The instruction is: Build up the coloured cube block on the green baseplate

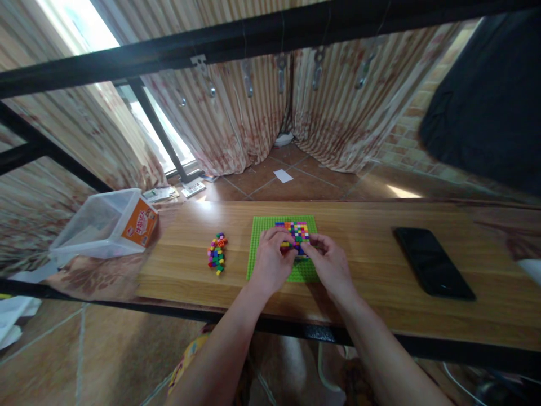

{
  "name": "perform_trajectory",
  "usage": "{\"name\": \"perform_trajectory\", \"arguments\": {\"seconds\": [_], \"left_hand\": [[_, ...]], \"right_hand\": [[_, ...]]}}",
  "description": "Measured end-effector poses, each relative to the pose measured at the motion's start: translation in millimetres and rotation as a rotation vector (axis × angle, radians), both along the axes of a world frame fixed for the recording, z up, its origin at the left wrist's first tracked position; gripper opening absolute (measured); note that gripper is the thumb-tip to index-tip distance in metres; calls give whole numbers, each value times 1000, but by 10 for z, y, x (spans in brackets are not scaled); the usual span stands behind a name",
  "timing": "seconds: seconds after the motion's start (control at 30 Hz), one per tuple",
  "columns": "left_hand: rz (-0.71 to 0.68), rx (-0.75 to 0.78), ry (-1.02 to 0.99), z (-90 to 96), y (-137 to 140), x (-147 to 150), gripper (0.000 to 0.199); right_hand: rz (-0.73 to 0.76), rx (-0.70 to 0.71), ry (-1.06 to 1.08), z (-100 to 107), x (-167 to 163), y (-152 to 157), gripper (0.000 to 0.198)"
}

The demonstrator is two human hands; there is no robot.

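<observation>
A green studded baseplate [256, 248] lies on the wooden table, bearing a block of many-coloured toy bricks [298, 230]. My left hand [273, 254] is over the left part of the block, thumb and fingers pinched together; a small yellow brick [285, 245] shows beside its fingertips, though how it is gripped is partly hidden. On the other side, my right hand [328, 262] has its thumb and curled fingers against the right edge of the block. Left of the baseplate is a loose pile of small coloured bricks [217, 254].
A black phone [433, 262] lies on the right of the wooden table [367, 225]. At the left stands a clear plastic box [101, 223] with an orange label. A black metal bar [236, 39] with hanging clips crosses above, in front of curtains [236, 124].
</observation>
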State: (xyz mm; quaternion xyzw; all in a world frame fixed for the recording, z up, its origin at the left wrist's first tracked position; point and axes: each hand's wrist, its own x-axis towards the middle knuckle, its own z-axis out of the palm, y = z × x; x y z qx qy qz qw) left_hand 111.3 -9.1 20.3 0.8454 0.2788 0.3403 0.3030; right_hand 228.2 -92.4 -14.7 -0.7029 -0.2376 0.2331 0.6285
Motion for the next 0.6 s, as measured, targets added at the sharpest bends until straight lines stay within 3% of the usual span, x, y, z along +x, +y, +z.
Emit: {"name": "perform_trajectory", "arguments": {"seconds": [0.6], "left_hand": [[44, 181, 51, -61, -96, 23, 16]], "right_hand": [[-17, -98, -137, 37, -26, 0, 43]]}}
